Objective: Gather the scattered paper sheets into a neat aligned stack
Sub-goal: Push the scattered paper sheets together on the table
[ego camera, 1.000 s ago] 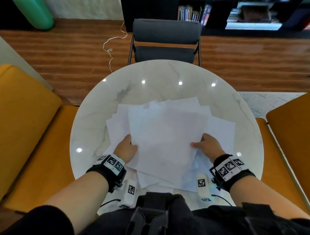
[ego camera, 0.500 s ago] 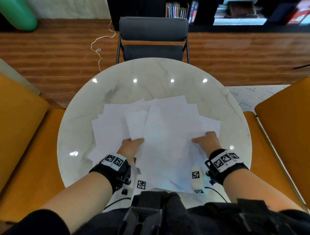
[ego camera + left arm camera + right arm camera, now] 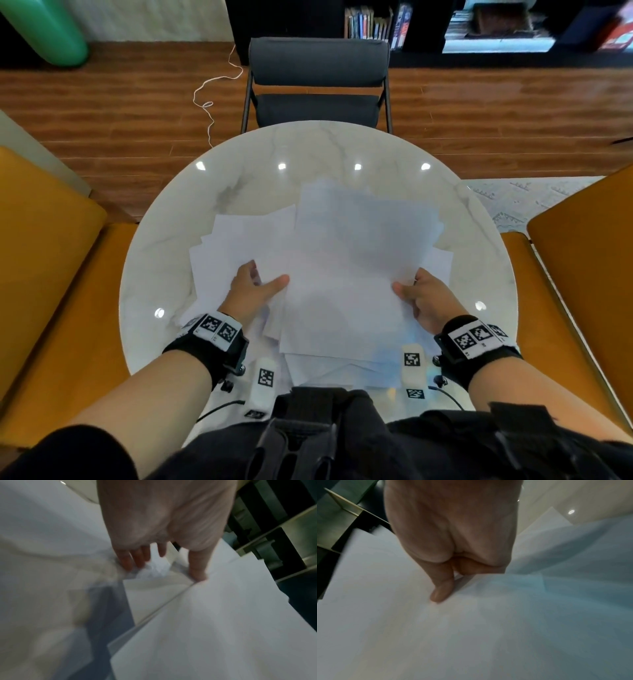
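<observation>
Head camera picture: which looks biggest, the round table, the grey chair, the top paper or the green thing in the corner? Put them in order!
1. Table
2. Top paper
3. Chair
4. Green thing, cut off by the edge

The chair and the green thing stand farther off, so their real sizes are unsure.

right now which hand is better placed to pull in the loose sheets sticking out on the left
Left. The left hand already lies on those loose sheets, fingers spread, while the right hand pinches the main pile.
</observation>
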`<state>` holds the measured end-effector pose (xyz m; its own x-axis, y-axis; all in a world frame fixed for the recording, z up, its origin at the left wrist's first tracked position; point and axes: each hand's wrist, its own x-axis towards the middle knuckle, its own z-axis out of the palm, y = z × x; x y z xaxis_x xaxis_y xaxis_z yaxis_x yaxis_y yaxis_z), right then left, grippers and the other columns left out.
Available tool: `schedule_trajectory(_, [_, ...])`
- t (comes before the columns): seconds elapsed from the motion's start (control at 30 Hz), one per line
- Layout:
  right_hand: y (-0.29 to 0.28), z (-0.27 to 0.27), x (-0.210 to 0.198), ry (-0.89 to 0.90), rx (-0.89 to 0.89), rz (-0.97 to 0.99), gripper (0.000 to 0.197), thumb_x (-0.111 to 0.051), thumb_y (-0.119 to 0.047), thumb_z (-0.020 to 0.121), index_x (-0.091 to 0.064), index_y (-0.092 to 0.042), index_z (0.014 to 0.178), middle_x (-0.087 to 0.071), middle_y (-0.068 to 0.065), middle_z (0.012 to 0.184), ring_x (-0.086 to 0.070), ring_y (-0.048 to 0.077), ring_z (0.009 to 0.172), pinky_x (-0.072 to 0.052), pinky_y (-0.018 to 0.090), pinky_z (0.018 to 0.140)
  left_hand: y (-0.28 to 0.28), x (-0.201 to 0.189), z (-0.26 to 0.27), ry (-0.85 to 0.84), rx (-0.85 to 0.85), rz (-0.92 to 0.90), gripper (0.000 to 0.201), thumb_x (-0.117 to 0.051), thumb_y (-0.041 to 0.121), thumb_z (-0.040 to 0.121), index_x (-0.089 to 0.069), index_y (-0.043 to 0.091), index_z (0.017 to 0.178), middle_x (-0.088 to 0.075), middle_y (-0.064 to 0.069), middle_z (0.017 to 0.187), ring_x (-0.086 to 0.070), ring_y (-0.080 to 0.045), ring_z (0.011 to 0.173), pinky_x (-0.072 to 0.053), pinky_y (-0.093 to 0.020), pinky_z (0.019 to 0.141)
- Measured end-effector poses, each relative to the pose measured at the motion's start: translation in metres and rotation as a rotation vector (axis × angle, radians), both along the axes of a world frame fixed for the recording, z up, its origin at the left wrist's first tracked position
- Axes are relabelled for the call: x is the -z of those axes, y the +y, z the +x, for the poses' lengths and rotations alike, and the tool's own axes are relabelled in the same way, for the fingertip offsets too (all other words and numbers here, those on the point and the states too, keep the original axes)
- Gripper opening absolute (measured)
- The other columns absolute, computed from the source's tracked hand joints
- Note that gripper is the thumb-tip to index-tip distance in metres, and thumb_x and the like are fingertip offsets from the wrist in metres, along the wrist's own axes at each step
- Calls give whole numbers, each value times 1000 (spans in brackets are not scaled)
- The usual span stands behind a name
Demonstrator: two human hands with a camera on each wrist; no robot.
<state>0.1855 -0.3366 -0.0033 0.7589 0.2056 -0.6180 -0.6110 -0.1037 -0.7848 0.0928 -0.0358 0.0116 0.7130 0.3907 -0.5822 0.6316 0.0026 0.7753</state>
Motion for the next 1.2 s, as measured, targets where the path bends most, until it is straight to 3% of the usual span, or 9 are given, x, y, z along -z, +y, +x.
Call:
schedule_trajectory(0.07, [4,4,-1,22,-75,79,58,-89,-28,56,-67,-18,109,-56,35,124,-57,33,97,-46,38,82,-1,-11,-3,-48,2,-314,104,-87,59,36,-53,21,127,-69,2,119,-66,-17,107,-49,-43,97])
schedule_trajectory(0.13, [19,1,-14,1,-173,130,58,-81,-15,68,-59,-11,121,-66,21,122,-66,34,106,-54,39,89,-6,-16,-3,-36,75,-402,96,-87,60,29,-66,18,113,-76,-2,105,-71,-18,97,-54,-40,89])
schedule_trajectory(0.33, [44,-7,-26,-140,-328,-26,37,-62,3,86,-58,-11,120,-69,5,107,-68,17,91,-55,19,71,5,-2,-5,24,67,-140,33,-74,36,76,-67,22,106,-69,-8,118,-64,-28,110,-46,-48,103])
schedule_trajectory(0.43, [45,-7,-13,-226,-254,-362,18,-64,-7,85,-59,-14,101,-62,6,99,-59,24,92,-47,27,74,19,8,-17,70,102,-72,39,-71,39,78,-64,24,113,-68,-2,119,-60,-27,112,-43,-46,103])
schedule_trajectory(0.67, [56,-10,-13,-88,-168,-939,71,-69,-31,79,-32,-19,139,-35,14,136,-37,34,127,-38,47,102,31,13,-30,95,-11,108,39,-62,29,87,-59,12,121,-65,-10,123,-59,-32,113,-43,-49,104])
schedule_trajectory(0.87, [55,4,-10,93,-28,-662,78,-79,-24,74,-35,0,134,-48,21,135,-53,38,119,-48,44,98,29,13,-33,122,-48,-3,27,-65,28,86,-59,19,110,-66,-13,120,-62,-36,109,-47,-53,99])
schedule_trajectory(1.0, [53,1,-13,81,-203,-617,32,-72,-24,81,-55,-4,100,-57,17,133,-55,33,123,-44,31,86,23,15,-30,130,-29,-11,35,-66,32,85,-59,17,117,-65,-11,122,-60,-36,112,-46,-54,100])
schedule_trajectory(1.13, [59,-3,-12,32,-231,-603,59,-71,-20,83,-47,1,133,-53,19,135,-53,36,123,-49,36,88,28,19,-32,152,-26,-49,31,-68,35,82,-60,22,108,-66,-12,121,-61,-37,110,-47,-56,98])
schedule_trajectory(1.2, [60,-6,-13,45,-208,-547,66,-70,-18,84,-37,-1,139,-51,17,134,-55,35,116,-51,35,71,28,18,-32,174,-48,-66,38,-68,35,82,-60,19,116,-65,-11,123,-61,-37,110,-46,-55,99])
